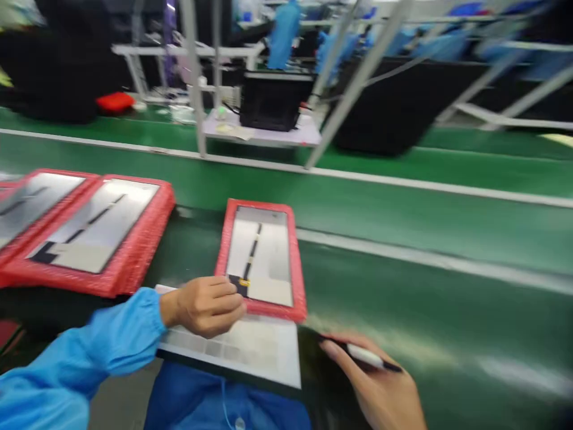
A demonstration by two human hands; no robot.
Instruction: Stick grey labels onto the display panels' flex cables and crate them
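My left hand [209, 307], in a blue sleeve, is curled closed at the lower left corner of a flat, silvery screen panel [272, 251]. What its fingers hold, if anything, is hidden. The panel has a dark strip down its middle and lies on red bubble wrap [299, 286]. Under my left hand, at the bench's near edge, lies a white sheet [268, 349] with a printed grid. Farther right, my right hand [385, 388] is wrapped round a black-and-white marker pen [364, 356], low over the green bench.
Stacks of similar panels in red bubble wrap [141, 257] stand at the left. The green bench top [425, 286] runs to the right. Beyond it are a metal frame [197, 89], a dark monitor [275, 98] on a small shelf, and a red object [115, 103].
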